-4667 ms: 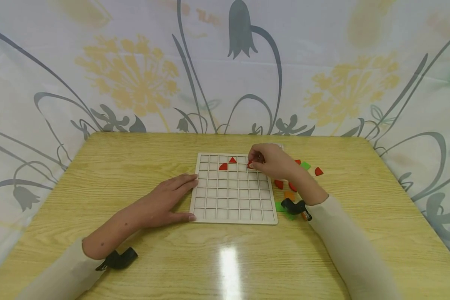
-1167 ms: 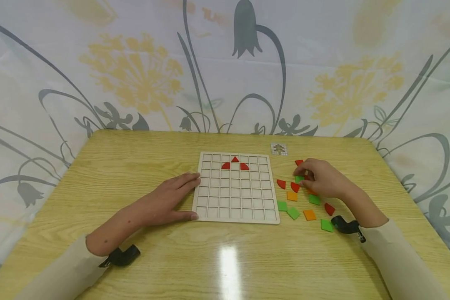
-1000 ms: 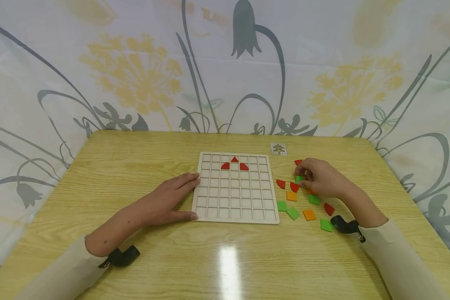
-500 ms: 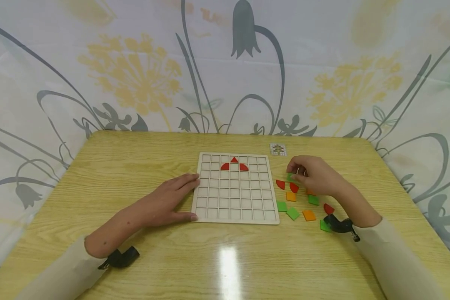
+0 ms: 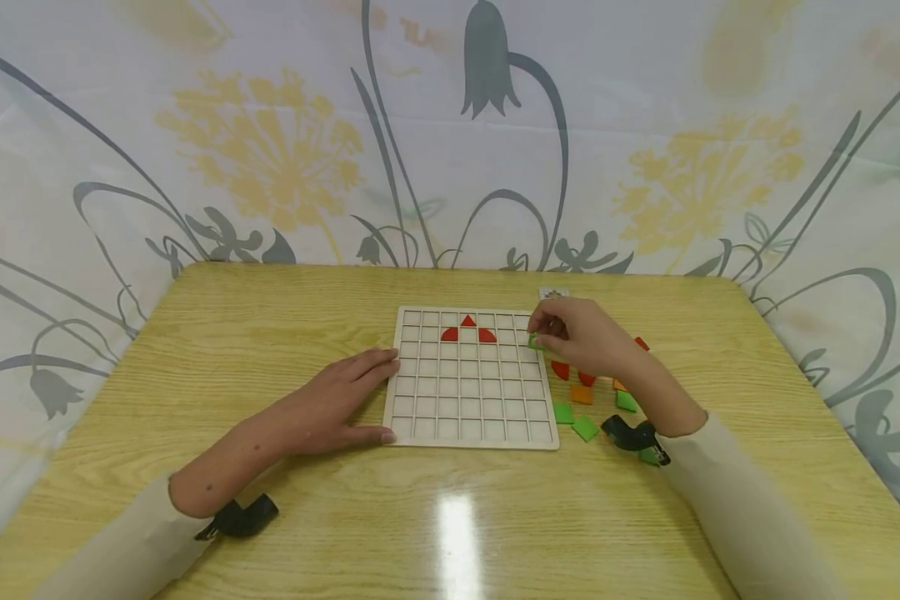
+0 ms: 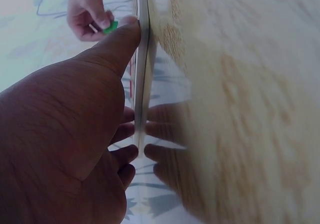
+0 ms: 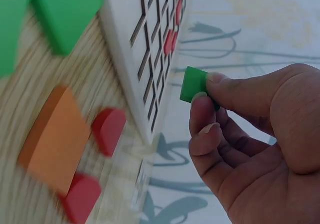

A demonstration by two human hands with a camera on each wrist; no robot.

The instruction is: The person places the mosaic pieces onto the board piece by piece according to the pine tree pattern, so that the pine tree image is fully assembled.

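Note:
A wooden grid board (image 5: 471, 407) lies in the middle of the table, with a red triangle (image 5: 468, 321) and two red quarter-circle pieces (image 5: 450, 335) set in its upper cells. Straight fingers of my left hand (image 5: 333, 402) rest against the board's left edge, thumb at the lower corner. My right hand (image 5: 581, 333) pinches a green square tile (image 7: 192, 84) between thumb and fingertips, over the board's upper right edge. In the right wrist view the tile is held up off the board surface.
Loose pieces lie right of the board: green squares (image 5: 585, 428), orange squares (image 5: 581, 394) and red quarter-circles (image 5: 560, 370), some hidden under my right arm. A small pattern card (image 5: 552, 293) lies behind my right hand. A patterned cloth (image 5: 270, 142) stands behind the table.
A second red quarter-circle has been set in the board. My right hand went to the loose pieces, took the green square tile and moved left with it to the board. My left hand stayed put.

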